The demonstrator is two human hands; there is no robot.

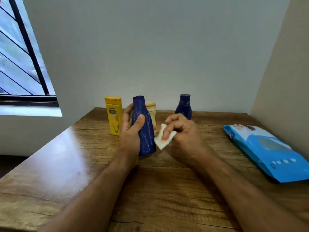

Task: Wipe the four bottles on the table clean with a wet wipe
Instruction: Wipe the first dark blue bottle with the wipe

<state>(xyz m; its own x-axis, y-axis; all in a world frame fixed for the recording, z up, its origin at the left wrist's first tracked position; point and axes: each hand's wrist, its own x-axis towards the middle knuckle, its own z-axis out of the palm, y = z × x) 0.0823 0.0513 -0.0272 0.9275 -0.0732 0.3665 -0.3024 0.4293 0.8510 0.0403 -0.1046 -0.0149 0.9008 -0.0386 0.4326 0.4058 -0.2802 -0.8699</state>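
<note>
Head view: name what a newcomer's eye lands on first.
At the centre, the left hand grips a dark blue bottle streaked with white, while the right hand pinches a white wet wipe beside it. A bright blue wipes pack lies at the table's right edge.

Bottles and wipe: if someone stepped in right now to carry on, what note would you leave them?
Left hand: grips the tall blue bottle, upright, white streaks on it.
Right hand: pinches the wet wipe beside that bottle.
Yellow bottle, beige bottle and second blue bottle stand at the back of the table; wipe pack lies on the right.
Done: none visibly clean.
Left: wipe all four.
</note>
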